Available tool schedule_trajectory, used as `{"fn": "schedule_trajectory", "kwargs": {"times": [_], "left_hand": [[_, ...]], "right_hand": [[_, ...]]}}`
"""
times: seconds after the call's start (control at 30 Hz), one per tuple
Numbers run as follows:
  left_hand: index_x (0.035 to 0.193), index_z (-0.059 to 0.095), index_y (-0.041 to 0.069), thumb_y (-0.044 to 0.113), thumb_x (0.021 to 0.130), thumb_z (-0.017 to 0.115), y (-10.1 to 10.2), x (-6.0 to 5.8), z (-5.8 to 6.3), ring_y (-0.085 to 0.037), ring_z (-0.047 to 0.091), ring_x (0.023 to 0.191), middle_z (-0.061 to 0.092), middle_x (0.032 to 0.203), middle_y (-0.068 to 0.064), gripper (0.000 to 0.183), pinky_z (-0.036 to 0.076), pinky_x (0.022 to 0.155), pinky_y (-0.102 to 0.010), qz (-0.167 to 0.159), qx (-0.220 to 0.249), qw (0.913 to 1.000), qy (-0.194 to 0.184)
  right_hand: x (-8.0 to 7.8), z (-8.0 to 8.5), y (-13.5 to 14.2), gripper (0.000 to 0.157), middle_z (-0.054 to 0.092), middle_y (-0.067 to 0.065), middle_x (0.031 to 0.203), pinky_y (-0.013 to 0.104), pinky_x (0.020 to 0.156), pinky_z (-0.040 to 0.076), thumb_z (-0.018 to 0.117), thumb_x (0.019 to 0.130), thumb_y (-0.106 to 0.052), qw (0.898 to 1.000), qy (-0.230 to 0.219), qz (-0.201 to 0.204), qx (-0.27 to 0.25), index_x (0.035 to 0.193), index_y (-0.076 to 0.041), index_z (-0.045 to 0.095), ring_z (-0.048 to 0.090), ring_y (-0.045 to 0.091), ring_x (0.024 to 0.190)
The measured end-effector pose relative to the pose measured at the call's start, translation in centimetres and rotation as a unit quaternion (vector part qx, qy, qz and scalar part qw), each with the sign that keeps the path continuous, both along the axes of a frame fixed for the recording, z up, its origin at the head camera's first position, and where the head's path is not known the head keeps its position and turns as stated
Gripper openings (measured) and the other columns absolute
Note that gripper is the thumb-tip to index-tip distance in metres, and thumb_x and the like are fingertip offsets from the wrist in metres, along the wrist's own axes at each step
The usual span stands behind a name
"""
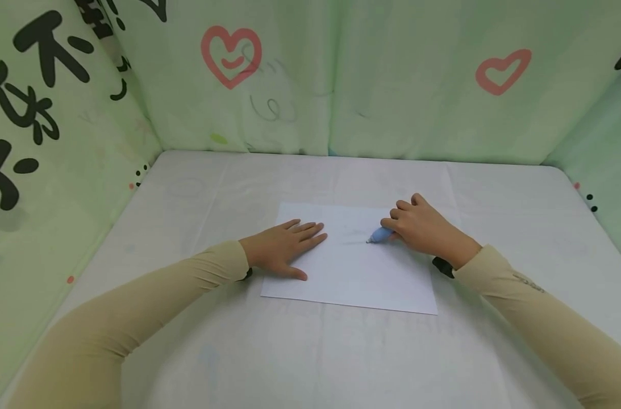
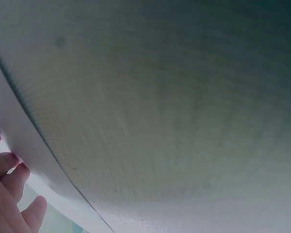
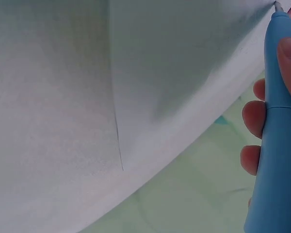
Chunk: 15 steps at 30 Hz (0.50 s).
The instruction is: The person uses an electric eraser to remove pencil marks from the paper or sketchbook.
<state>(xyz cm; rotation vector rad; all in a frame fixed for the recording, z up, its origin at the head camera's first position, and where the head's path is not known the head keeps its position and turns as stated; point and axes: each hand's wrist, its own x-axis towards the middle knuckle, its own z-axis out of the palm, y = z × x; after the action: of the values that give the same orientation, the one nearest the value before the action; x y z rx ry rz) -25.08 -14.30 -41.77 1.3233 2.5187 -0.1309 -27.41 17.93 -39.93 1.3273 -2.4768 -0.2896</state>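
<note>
A white sheet of paper (image 1: 351,284) lies on the cloth-covered table. My left hand (image 1: 287,247) rests palm down on its left part, fingers spread; some of those fingers (image 2: 17,177) show at the left edge of the left wrist view. Over the right part of the sheet, my right hand (image 1: 425,227) grips a thick blue pen-shaped tool (image 3: 276,131) with curled fingers and the thumb along its side. The tool's narrow grey tip (image 1: 369,242) points left and down at the paper, by a faint grey mark (image 1: 353,243). The palm side of the right hand is hidden in the head view.
White cloth covers the table (image 1: 269,352) around the sheet. Pale green curtains (image 1: 392,102) with red hearts and black characters stand along the back and both sides. Dark wrist bands (image 1: 443,267) show at the sleeve cuffs.
</note>
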Motion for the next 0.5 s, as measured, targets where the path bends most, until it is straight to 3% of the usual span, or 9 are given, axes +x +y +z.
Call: {"fn": "schedule_trajectory", "kwargs": {"times": [0.23,0.5], "left_hand": [[0.153,0.006,0.014,0.066,0.088,0.042,-0.05,-0.08,-0.10,-0.024,0.011,0.148,0.007,0.160,-0.008,0.091,0.009,0.120,-0.043,-0.004,0.001,1.0000,0.003],[0.153,0.007,0.014,0.066,0.088,0.043,-0.12,-0.16,-0.07,-0.024,0.011,0.148,0.007,0.160,-0.008,0.091,0.009,0.120,-0.044,-0.004,0.004,1.0000,0.002]], "right_hand": [[-0.30,0.06,-0.28,0.024,0.063,0.005,0.075,0.039,0.067,0.037,0.080,0.072,-0.022,1.000,-0.006,-0.009,0.001,0.089,-0.012,0.066,0.050,0.022,0.069],[-0.17,0.12,-0.33,0.027,0.060,0.004,0.072,0.038,0.067,0.036,0.081,0.070,-0.022,1.000,-0.004,0.011,-0.003,0.087,-0.012,0.063,0.046,0.021,0.066]]}}
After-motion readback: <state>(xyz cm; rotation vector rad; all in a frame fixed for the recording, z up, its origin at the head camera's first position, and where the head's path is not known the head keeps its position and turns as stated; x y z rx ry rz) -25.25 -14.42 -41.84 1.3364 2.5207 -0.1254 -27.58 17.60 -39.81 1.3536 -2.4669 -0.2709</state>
